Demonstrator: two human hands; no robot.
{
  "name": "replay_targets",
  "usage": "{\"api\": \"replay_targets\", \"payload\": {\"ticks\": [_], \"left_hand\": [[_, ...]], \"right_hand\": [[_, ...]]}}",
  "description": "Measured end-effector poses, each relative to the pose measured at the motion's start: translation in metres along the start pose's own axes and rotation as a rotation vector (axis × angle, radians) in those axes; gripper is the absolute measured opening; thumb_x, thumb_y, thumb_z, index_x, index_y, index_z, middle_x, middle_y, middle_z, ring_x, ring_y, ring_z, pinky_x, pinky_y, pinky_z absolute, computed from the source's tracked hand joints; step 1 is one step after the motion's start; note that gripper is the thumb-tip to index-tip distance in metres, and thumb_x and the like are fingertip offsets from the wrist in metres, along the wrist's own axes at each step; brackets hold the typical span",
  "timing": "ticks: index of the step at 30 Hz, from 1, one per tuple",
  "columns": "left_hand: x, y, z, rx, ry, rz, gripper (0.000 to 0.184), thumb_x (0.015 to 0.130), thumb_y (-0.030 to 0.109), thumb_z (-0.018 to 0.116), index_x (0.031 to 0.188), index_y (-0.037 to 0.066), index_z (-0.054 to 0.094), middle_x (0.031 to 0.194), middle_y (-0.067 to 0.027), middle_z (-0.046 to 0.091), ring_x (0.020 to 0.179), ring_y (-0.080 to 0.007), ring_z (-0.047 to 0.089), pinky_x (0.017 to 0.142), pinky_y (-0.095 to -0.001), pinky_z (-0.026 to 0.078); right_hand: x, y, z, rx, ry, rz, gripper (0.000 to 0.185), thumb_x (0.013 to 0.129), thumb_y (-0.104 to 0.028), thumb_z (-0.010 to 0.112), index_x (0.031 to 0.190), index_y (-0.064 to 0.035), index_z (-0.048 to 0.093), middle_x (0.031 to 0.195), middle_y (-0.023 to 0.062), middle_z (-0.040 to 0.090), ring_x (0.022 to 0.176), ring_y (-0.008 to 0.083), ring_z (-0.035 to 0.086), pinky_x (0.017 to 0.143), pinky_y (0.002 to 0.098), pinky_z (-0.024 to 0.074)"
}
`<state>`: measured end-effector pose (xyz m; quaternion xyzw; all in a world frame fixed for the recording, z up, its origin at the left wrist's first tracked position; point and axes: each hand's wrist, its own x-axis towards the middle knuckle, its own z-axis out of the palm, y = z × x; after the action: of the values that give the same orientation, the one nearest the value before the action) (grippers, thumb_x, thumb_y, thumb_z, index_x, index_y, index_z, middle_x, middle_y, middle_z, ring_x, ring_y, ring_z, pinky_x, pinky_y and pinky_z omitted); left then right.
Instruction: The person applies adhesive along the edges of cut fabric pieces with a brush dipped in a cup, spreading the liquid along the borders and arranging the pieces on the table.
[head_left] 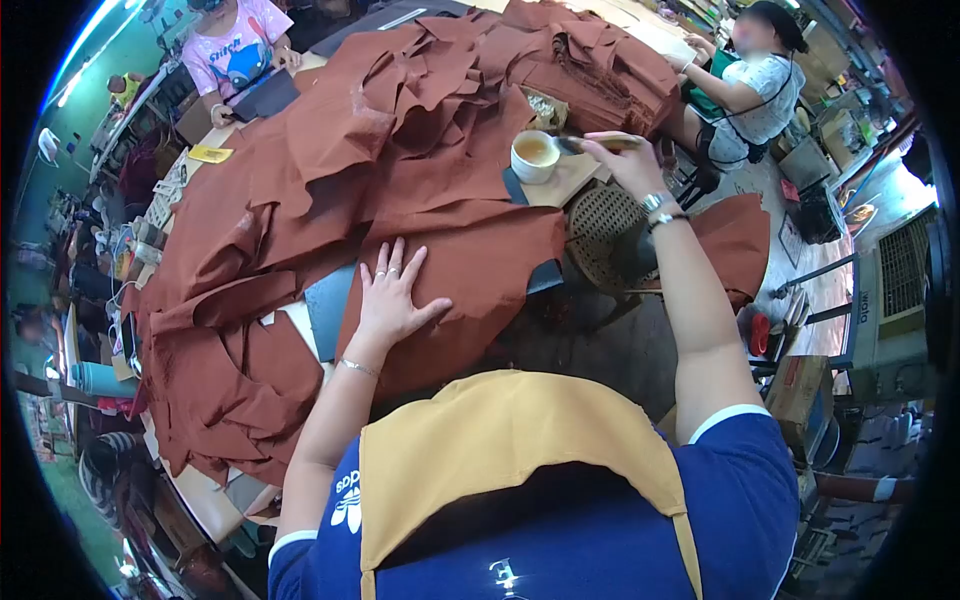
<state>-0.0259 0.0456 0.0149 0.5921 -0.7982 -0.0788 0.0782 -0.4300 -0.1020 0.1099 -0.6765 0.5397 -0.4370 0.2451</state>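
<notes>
My left hand (393, 298) lies flat with fingers spread on a reddish-brown leather piece (470, 265) at the near side of the table. A brush (570, 146) is gripped in my right hand (635, 168), its tip pointing left, beside the rim of a white cup (534, 170). Amber-coloured liquid fills part of this cup. Whether the bristles touch the rim, I cannot tell. Under the cup's right side is a tan board (560, 183), and a crumpled bag (545, 110) stands just behind it.
Large reddish-brown leather sheets (290, 190) heap over the table. A perforated stool seat (600, 225) stands at the right, near another leather piece (725, 245). One person (235, 50) works at the far left, another (755, 90) sits at the far right. Cardboard boxes (800, 400) stand at right.
</notes>
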Motion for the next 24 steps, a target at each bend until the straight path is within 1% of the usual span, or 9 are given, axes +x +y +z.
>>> {"api": "replay_targets", "payload": {"ticks": [5,7,10,13,14,17,18,23,24], "left_hand": [[-0.011,-0.004,-0.006,-0.016,-0.003,0.009,0.102,0.074,0.077,0.064,0.154,0.019,0.039,0.164,-0.0174,0.022,0.152,-0.0375,0.017,0.117,-0.0671,0.013],[-0.014,-0.004,-0.009,-0.021,-0.026,-0.005,0.102,0.074,0.077,0.064,0.154,0.019,0.039,0.164,-0.0169,0.022,0.152,-0.037,0.016,0.117,-0.0668,0.013],[-0.015,-0.006,-0.006,-0.022,-0.003,0.002,0.098,0.078,0.075,0.063,0.155,0.021,0.037,0.165,-0.0156,0.022,0.153,-0.0372,0.016,0.116,-0.0685,0.014],[-0.014,-0.006,-0.001,-0.019,-0.006,-0.03,0.092,0.082,0.073,0.06,0.155,0.022,0.036,0.165,-0.0156,0.021,0.153,-0.0382,0.014,0.115,-0.0697,0.013],[-0.014,-0.004,0.002,-0.024,0.002,-0.06,0.091,0.083,0.072,0.059,0.155,0.022,0.036,0.165,-0.0156,0.02,0.153,-0.0387,0.014,0.115,-0.0701,0.012],[-0.016,0.006,0.004,-0.037,0.019,-0.119,0.09,0.084,0.072,0.059,0.155,0.022,0.036,0.165,-0.0157,0.02,0.152,-0.0402,0.014,0.115,-0.0711,0.012],[-0.016,0.008,0.002,-0.04,0.023,-0.118,0.091,0.083,0.072,0.059,0.155,0.022,0.037,0.165,-0.0157,0.02,0.152,-0.0408,0.014,0.114,-0.0713,0.012],[-0.011,0.005,-0.002,-0.034,0.013,-0.086,0.095,0.08,0.075,0.061,0.154,0.021,0.038,0.165,-0.0164,0.02,0.152,-0.0416,0.015,0.115,-0.0712,0.012],[-0.009,0.004,-0.002,-0.031,0.015,-0.077,0.096,0.079,0.075,0.061,0.154,0.02,0.038,0.165,-0.0168,0.021,0.152,-0.0417,0.015,0.115,-0.0709,0.012]], "right_hand": [[0.047,0.0,0.028,-0.317,-0.207,-0.006,0.039,0.078,-0.042,0.081,0.097,-0.0088,0.079,0.092,0.0137,0.076,0.088,0.0269,0.074,0.084,0.0349,0.0554],[0.055,0.014,0.037,-0.358,-0.205,-0.012,0.037,0.079,-0.042,0.08,0.096,-0.0092,0.079,0.094,0.0128,0.076,0.086,0.0272,0.074,0.084,0.0357,0.055],[0.058,0.022,0.041,-0.32,-0.234,0.135,0.035,0.081,-0.038,0.081,0.098,-0.0077,0.079,0.093,0.0095,0.077,0.081,0.0224,0.073,0.079,0.0332,0.0565],[0.052,0.024,0.037,0.329,-0.069,0.37,0.033,0.082,-0.033,0.083,0.1,-0.0058,0.078,0.093,0.0053,0.076,0.076,0.0146,0.07,0.074,0.0278,0.057],[0.05,0.024,0.033,0.436,-0.018,0.367,0.032,0.083,-0.029,0.084,0.103,-0.0042,0.077,0.092,0.0034,0.074,0.074,0.009,0.067,0.071,0.0231,0.0566],[0.041,0.02,0.015,0.299,0.038,0.272,0.03,0.084,-0.029,0.083,0.101,-0.005,0.078,0.091,0.0031,0.074,0.073,0.0094,0.067,0.071,0.0241,0.0559],[0.034,0.012,0.011,0.145,0.047,0.232,0.027,0.083,-0.025,0.083,0.099,-0.0036,0.078,0.091,0.0037,0.076,0.076,0.01,0.069,0.072,0.0258,0.0558],[-0.009,0.009,0.013,-0.26,-0.004,-0.01,0.025,0.084,-0.023,0.08,0.099,-0.0034,0.078,0.094,0.0113,0.077,0.083,0.0132,0.072,0.079,0.0271,0.055],[-0.019,0.004,0.017,-0.201,-0.019,0.015,0.024,0.085,-0.023,0.08,0.099,-0.0046,0.078,0.094,0.011,0.077,0.083,0.0136,0.072,0.079,0.0273,0.0551]]}}
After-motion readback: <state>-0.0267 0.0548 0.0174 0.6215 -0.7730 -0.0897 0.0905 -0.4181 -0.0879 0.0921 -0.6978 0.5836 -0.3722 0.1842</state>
